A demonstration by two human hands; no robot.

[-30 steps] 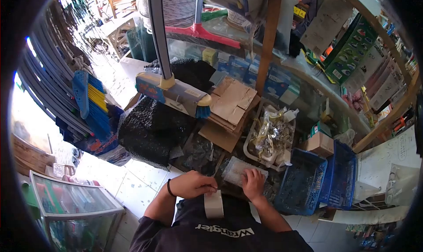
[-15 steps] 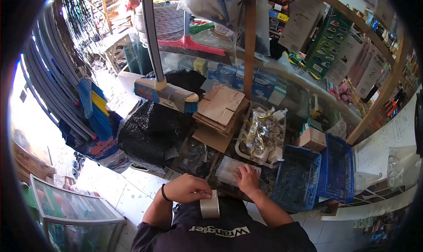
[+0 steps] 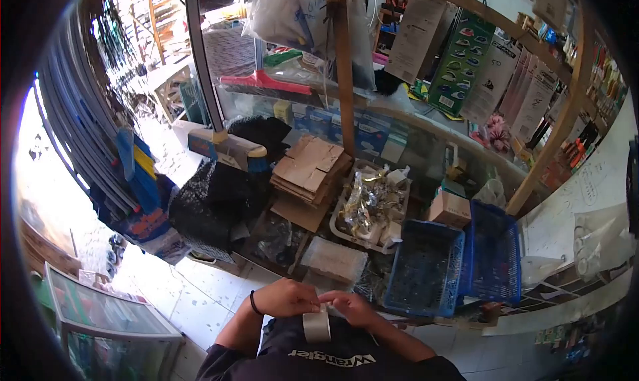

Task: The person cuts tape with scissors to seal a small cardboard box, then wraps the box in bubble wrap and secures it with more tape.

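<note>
A wide roll of pale packing tape (image 3: 317, 326) is held against the dark shirt. My left hand (image 3: 287, 297) is closed at the roll's upper edge. Its fingertips meet those of my right hand (image 3: 354, 309), which is curled over the same edge; what the right fingers pinch is too small to make out. Just beyond both hands, a bubble-wrapped package (image 3: 335, 260) lies flat on the table, touched by neither.
Beyond the package stand a stack of cardboard (image 3: 309, 165) and a white tray (image 3: 336, 229) of plastic-wrapped metallic parts. Blue baskets (image 3: 426, 268) sit at right, black bubble wrap (image 3: 213, 204) at left. A glass display case (image 3: 110, 314) occupies the lower left.
My right hand has left the bubble-wrapped package and come back to the tape roll, beside my left hand. The left hand still holds the roll. The view has shifted slightly to the right.
</note>
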